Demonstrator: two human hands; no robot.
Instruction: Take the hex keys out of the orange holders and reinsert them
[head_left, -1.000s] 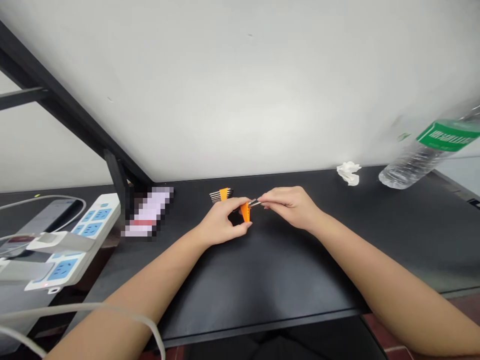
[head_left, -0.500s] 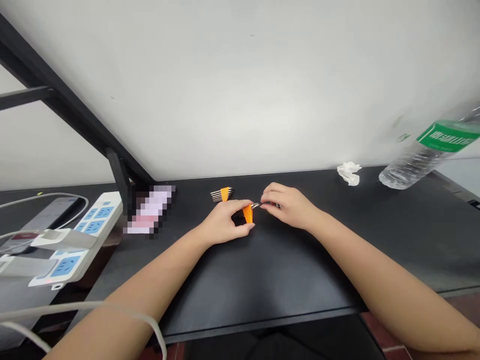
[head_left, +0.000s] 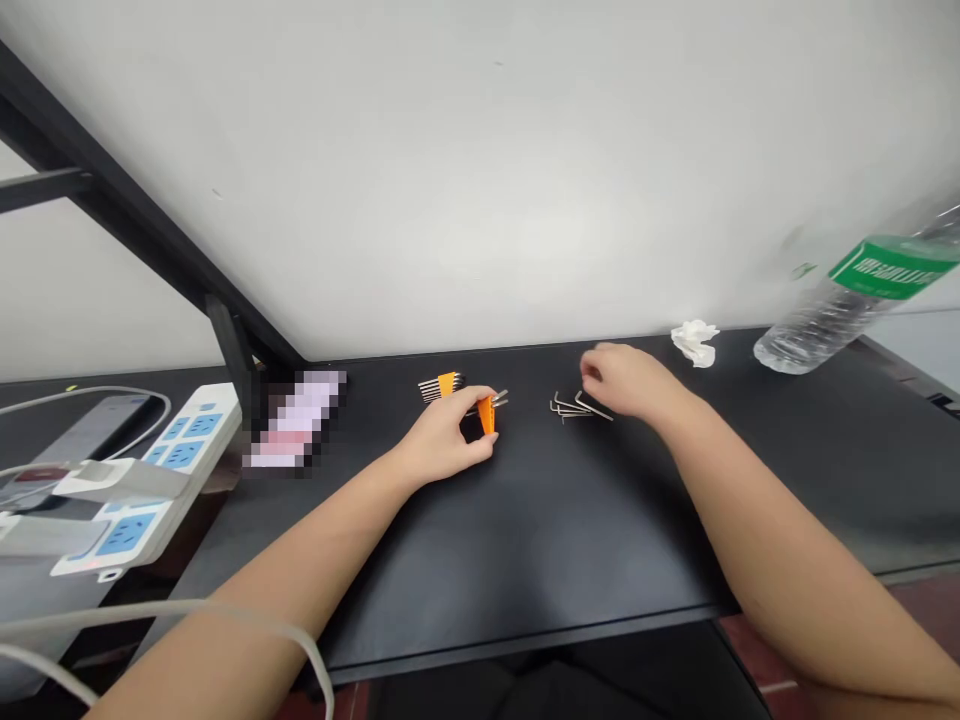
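My left hand (head_left: 442, 435) pinches an orange hex key holder (head_left: 487, 416) between thumb and fingers. A couple of metal hex keys (head_left: 501, 398) stick out of its right side. Just behind this hand, a second orange holder (head_left: 448, 384) with several slim keys through it lies on the black table. To the right is a small pile of loose L-shaped hex keys (head_left: 574, 408). Over the far right side of that pile, my right hand (head_left: 626, 378) is closed with its fingers curled; whether something is between the fingertips cannot be made out.
A white power strip (head_left: 169, 470) with plugs and cables stands at the left, near a phone (head_left: 97, 430) and a blurred-out item (head_left: 296, 420). Crumpled tissue (head_left: 695, 342) and a plastic bottle (head_left: 847, 300) are at the back right. A black frame (head_left: 127, 210) slants along the left wall.
My right hand has moved right, away from the holder, uncovering the loose hex keys. My left hand keeps its grip on the holder, slightly turned, with keys now showing at its right side.
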